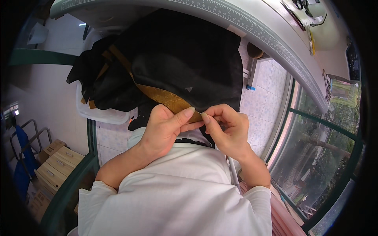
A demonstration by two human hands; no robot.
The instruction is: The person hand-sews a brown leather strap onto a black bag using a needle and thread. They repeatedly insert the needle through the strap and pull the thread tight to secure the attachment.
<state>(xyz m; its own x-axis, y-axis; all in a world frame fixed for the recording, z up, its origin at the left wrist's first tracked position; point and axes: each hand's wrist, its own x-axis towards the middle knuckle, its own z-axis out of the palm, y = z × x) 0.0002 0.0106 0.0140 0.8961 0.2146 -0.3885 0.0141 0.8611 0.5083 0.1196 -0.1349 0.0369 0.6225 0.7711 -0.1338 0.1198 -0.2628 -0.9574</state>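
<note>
Clock centred on my hands. Gold trim (165,98) lies before me, running from my fingertips toward 10 and 11 along the black cloth (189,55), which fills 10 to 1 below the bench (332,53). Left hand (161,129): thumb pressed on the trim, fingers beneath, no gap. Right hand (228,128): thumb and forefinger tips together on the trim's near end, other fingers curled. Whether a pin or thread sits in that pinch, cannot tell.

Step in hand, my reading: working the trim's edge by fingertip. Next move calls for a steady left hold and a small, fine right pinch; the cloth's weight could drag the edge askew.

Containers: translucent tub (103,118) at 9, cloth bunched over its rim, inside mostly hidden. Pale wooden drawers (65,161) at 8, shut, contents unseen. Cardboard box (50,148) just behind them.
</note>
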